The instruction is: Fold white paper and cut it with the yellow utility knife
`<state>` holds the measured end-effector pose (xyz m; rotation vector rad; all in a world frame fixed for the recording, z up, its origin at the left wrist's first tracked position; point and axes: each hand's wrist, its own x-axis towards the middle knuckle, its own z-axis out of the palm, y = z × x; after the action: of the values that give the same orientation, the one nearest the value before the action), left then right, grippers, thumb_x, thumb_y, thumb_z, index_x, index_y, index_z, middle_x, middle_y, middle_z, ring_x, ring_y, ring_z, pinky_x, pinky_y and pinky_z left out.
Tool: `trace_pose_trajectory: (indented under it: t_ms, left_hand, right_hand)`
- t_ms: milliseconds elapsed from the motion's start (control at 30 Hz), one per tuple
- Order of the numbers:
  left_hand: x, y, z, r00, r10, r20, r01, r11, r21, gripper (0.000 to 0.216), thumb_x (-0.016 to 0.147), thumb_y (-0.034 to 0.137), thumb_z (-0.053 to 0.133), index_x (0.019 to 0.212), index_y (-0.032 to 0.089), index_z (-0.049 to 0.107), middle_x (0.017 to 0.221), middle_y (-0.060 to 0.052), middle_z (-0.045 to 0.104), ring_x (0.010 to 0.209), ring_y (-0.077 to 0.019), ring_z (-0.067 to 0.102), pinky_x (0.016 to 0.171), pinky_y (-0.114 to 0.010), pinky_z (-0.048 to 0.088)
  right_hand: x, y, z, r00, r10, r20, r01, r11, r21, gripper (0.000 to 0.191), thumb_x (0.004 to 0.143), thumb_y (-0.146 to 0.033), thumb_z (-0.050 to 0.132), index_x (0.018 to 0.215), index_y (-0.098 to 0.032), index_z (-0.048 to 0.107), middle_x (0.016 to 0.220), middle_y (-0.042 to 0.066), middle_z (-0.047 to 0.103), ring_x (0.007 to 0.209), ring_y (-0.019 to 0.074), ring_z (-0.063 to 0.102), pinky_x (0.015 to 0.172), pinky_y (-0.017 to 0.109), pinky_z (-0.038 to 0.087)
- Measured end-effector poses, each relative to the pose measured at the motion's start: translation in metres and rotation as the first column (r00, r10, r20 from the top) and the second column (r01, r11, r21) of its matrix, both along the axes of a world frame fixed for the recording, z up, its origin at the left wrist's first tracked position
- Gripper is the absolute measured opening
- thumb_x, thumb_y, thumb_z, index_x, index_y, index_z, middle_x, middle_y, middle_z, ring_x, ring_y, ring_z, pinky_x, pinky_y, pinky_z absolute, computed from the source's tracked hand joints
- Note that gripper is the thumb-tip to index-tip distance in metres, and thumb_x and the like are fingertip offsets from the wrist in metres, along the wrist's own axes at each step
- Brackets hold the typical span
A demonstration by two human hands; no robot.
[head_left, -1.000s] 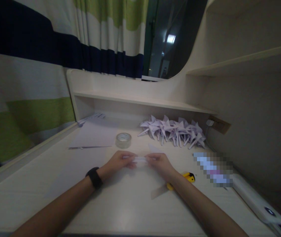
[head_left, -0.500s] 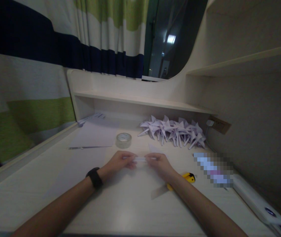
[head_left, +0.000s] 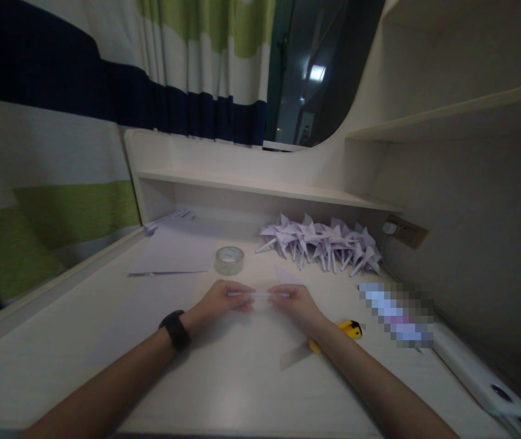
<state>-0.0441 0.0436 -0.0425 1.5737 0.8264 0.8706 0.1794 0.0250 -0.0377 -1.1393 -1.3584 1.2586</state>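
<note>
A thin white paper roll (head_left: 261,296) lies level between my two hands, just above the desk. My left hand (head_left: 224,300), with a black watch on its wrist, pinches one end between thumb and fingers. The other end sits in the pinch of my right hand (head_left: 298,305). A yellow utility knife (head_left: 349,329) lies partly under my right forearm. Beyond my left hand stands a roll of clear tape (head_left: 229,261). Behind my right hand is a small piece of white paper (head_left: 285,275).
Several white paper pinwheels (head_left: 319,241) are heaped at the back right. Paper sheets (head_left: 173,247) lie at the back left. A blurred-out screen (head_left: 393,314) and a long white device (head_left: 475,366) line the right side, below a wall socket (head_left: 407,231).
The paper roll looks slimmer and straighter between my fingers, which have shifted slightly. My arms and the things on the desk stay in place.
</note>
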Motion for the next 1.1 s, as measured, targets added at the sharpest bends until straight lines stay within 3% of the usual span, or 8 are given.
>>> trace_pose_trajectory:
  t_ms: [300, 467, 667, 767, 900, 1000, 1100]
  left_hand:
    - [0.002, -0.003, 0.005, 0.999, 0.045, 0.014, -0.045, 0.998, -0.040, 0.047, 0.066, 0.044, 0.079, 0.095, 0.008, 0.073, 0.082, -0.014, 0.073, 0.075, -0.0242, 0.070, 0.079, -0.042, 0.054]
    - [0.002, -0.004, 0.005, 0.999, 0.021, -0.028, -0.021, 1.000, -0.006, 0.041, 0.071, 0.043, 0.074, 0.094, 0.009, 0.073, 0.083, -0.013, 0.073, 0.076, -0.0237, 0.069, 0.077, -0.038, 0.054]
    - [0.002, -0.003, 0.003, 0.983, 0.104, -0.149, -0.079, 0.983, 0.168, 0.033, 0.077, 0.040, 0.068, 0.089, 0.010, 0.074, 0.074, -0.011, 0.073, 0.066, -0.0212, 0.067, 0.068, -0.034, 0.052]
    - [0.001, -0.005, 0.003, 0.963, 0.150, -0.223, -0.064, 0.935, 0.349, 0.026, 0.081, 0.037, 0.063, 0.091, 0.015, 0.074, 0.079, -0.010, 0.074, 0.070, -0.0210, 0.066, 0.069, -0.033, 0.050]
    - [0.001, -0.013, 0.001, 0.865, 0.285, -0.414, 0.051, 0.770, 0.636, 0.023, 0.088, 0.032, 0.054, 0.093, 0.019, 0.073, 0.088, -0.010, 0.072, 0.080, -0.0223, 0.064, 0.077, -0.033, 0.046]
    - [0.009, -0.024, -0.002, 0.755, 0.379, -0.535, 0.151, 0.693, 0.705, 0.029, 0.093, 0.031, 0.045, 0.094, 0.017, 0.070, 0.082, -0.012, 0.070, 0.077, -0.0236, 0.064, 0.073, -0.034, 0.045]
    - [0.020, -0.034, -0.007, 0.712, 0.415, -0.567, 0.177, 0.674, 0.717, 0.030, 0.094, 0.023, 0.041, 0.113, 0.013, 0.061, 0.091, -0.014, 0.069, 0.081, -0.0260, 0.064, 0.072, -0.035, 0.046]
  right_hand:
    - [-0.002, -0.004, 0.006, 0.996, 0.056, 0.071, -0.059, 0.997, 0.048, 0.034, 0.065, -0.040, 0.077, 0.082, -0.011, 0.074, 0.069, 0.007, 0.069, 0.060, 0.0137, 0.059, 0.060, 0.027, 0.049]
    - [-0.001, -0.002, 0.004, 0.995, 0.026, 0.095, -0.031, 0.998, 0.053, 0.032, 0.064, -0.038, 0.078, 0.080, -0.011, 0.075, 0.066, 0.007, 0.069, 0.058, 0.0141, 0.059, 0.058, 0.027, 0.049]
    - [-0.001, -0.002, 0.000, 0.995, 0.037, 0.093, -0.044, 0.997, 0.068, 0.038, 0.063, -0.042, 0.077, 0.086, -0.011, 0.075, 0.071, 0.008, 0.071, 0.059, 0.0149, 0.061, 0.060, 0.029, 0.051]
    - [-0.001, -0.001, 0.000, 0.987, 0.030, 0.160, -0.045, 0.995, 0.091, 0.036, 0.065, -0.043, 0.075, 0.083, -0.011, 0.076, 0.068, 0.008, 0.071, 0.058, 0.0157, 0.061, 0.059, 0.030, 0.050]
    - [-0.002, -0.004, 0.002, 0.967, 0.001, 0.256, -0.047, 0.984, 0.175, 0.028, 0.068, -0.037, 0.071, 0.082, -0.014, 0.077, 0.066, 0.007, 0.071, 0.059, 0.0178, 0.062, 0.060, 0.031, 0.050]
    - [-0.007, -0.012, 0.004, 0.941, 0.029, 0.336, -0.136, 0.945, 0.298, 0.020, 0.074, -0.032, 0.065, 0.082, -0.018, 0.077, 0.074, 0.007, 0.072, 0.068, 0.0201, 0.064, 0.066, 0.031, 0.051]
    - [-0.013, -0.021, 0.004, 0.922, 0.025, 0.386, -0.210, 0.870, 0.447, 0.019, 0.078, -0.023, 0.059, 0.083, -0.020, 0.077, 0.083, 0.007, 0.073, 0.076, 0.0205, 0.065, 0.073, 0.031, 0.050]
